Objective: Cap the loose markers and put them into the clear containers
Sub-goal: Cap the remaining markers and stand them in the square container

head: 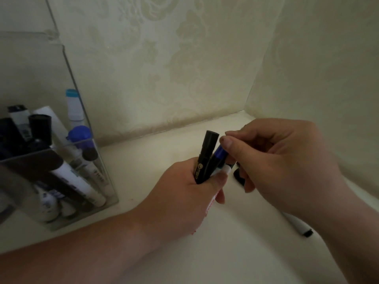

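Blue plastic cap (220, 155), right hand (287, 167) pinching it onto a white marker (225, 169). Left hand (184, 201) grips that plus a black marker (206, 158); press home next, I'd say.

We see a pale cream bench (143, 171) that runs into a corner where two patterned walls (164, 58) meet, the seam between bench and wall showing as a thin dark line. At the left a clear container (67, 144) stands on the bench just beside the back wall, its base flat on the surface. Toward the right, near the corner, a small black piece (239, 177) lies on the bench; only part of it shows, and we cannot tell whether it is a cap. Nearer to us on the right a white marker (295, 224) lies flat, its black end pointing toward us, well apart from the container.
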A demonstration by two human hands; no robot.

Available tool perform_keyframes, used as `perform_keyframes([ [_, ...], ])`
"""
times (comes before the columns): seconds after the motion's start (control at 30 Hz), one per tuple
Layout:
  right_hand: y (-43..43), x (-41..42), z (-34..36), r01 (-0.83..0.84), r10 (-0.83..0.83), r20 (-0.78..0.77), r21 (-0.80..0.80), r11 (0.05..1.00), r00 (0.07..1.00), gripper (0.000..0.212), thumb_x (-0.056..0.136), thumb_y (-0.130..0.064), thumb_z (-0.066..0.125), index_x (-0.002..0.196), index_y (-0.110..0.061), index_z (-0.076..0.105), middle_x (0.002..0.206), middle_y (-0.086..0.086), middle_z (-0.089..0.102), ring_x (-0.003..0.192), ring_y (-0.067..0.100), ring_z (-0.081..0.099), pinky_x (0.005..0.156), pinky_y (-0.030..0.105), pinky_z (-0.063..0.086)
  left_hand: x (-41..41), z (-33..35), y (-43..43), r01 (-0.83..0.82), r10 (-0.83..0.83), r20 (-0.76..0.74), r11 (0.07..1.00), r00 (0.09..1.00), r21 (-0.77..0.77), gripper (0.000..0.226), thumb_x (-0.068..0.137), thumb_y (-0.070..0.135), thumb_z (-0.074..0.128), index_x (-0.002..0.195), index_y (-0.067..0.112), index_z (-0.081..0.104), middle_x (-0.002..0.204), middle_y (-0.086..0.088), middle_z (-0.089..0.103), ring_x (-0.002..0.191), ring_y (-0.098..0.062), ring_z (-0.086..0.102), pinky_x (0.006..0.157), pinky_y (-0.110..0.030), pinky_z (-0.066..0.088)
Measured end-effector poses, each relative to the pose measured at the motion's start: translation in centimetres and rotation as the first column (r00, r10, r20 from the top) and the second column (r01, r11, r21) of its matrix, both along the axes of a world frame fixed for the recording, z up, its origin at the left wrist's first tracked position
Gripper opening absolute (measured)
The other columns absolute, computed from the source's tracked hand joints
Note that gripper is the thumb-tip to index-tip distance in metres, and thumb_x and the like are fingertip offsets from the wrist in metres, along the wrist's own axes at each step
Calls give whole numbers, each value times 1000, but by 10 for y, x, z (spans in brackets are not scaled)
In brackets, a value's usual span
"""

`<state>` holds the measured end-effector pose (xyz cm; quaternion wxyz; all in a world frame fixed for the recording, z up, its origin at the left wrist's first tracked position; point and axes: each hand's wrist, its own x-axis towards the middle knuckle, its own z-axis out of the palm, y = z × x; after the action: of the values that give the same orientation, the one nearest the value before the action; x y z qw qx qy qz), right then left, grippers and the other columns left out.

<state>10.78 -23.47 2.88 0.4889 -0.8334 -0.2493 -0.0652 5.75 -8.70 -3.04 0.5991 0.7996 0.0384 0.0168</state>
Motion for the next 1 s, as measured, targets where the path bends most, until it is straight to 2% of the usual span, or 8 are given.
perform_keyframes([
  [0.13, 4, 0, -4, 18, -16, 75, -37, 999, 997, 20, 89, -24, 74, 70, -17, 74, 61, -2, 68, 45, 19, 61, 44, 42, 51, -1, 1, 0, -25, 25, 19, 999, 1000, -29, 44, 96, 41, 60, 67, 9, 64, 47, 2, 51, 42, -13, 47, 44, -19, 40],
  [0.3, 8, -2, -8, 12, -5, 148, -45, 999, 989, 15, 85, -24, 76, 72, -19, 71, 63, -7, 68, 50, 15, 62, 45, 40, 51, -3, 0, 1, -29, 31, 35, 999, 999, -36, 42, 97, 36, 60, 61, 16, 60, 47, 1, 51, 42, -12, 47, 44, -19, 38],
  [0.4, 8, -4, -9, -26, 26, 99, -3, 1000, 995, 12, 84, -19, 78, 75, -19, 69, 65, -11, 70, 52, 12, 66, 46, 39, 54, -1, -1, 3, -11, 12, 38, 999, 999, -30, 40, 98, 31, 61, 60, 19, 61, 50, -6, 53, 43, -13, 48, 45, -20, 40],
  [0.57, 7, -5, -8, 48, -50, 16, 105, 993, 999, 15, 83, -19, 79, 72, -20, 68, 62, -5, 72, 50, 17, 67, 49, 47, 57, 0, 0, 3, 57, -56, 30, 998, 998, -12, 40, 99, 33, 59, 65, 14, 63, 48, -5, 51, 43, -19, 47, 43, -21, 39],
  [0.67, 2, -2, 0, 102, -132, 106, 250, 963, 986, 15, 85, -13, 77, 73, -18, 68, 62, -7, 72, 46, 14, 64, 42, 36, 53, -2, 2, 4, 82, -81, 26, 996, 996, -47, 46, 99, 40, 59, 67, 8, 63, 55, -19, 49, 45, -22, 46, 44, -21, 39],
  [0.77, -16, 12, 12, 139, -236, 201, 404, 904, 951, 17, 91, -18, 72, 78, -27, 64, 67, -7, 72, 49, 12, 63, 43, 23, 47, -2, 2, 5, 96, -94, 31, 993, 995, -65, 49, 99, 41, 59, 67, 3, 61, 52, -16, 46, 44, -22, 45, 44, -21, 40],
  [0.83, -25, 20, 14, 138, -227, 201, 381, 914, 953, 18, 93, -18, 70, 80, -28, 63, 69, -3, 72, 49, 14, 62, 44, 24, 47, -2, 2, 5, 93, -92, 26, 993, 995, -65, 48, 98, 41, 60, 67, 4, 62, 51, -13, 47, 43, -21, 44, 44, -23, 40],
  [1.0, -21, 26, 1, 8, -40, 113, 277, 961, 993, 10, 88, -7, 74, 82, -10, 67, 67, 1, 72, 50, 13, 64, 42, 22, 47, -2, 1, 4, 107, -106, 21, 993, 994, -47, 47, 97, 44, 60, 67, 8, 62, 52, -15, 46, 43, -22, 44, 43, -25, 39],
])
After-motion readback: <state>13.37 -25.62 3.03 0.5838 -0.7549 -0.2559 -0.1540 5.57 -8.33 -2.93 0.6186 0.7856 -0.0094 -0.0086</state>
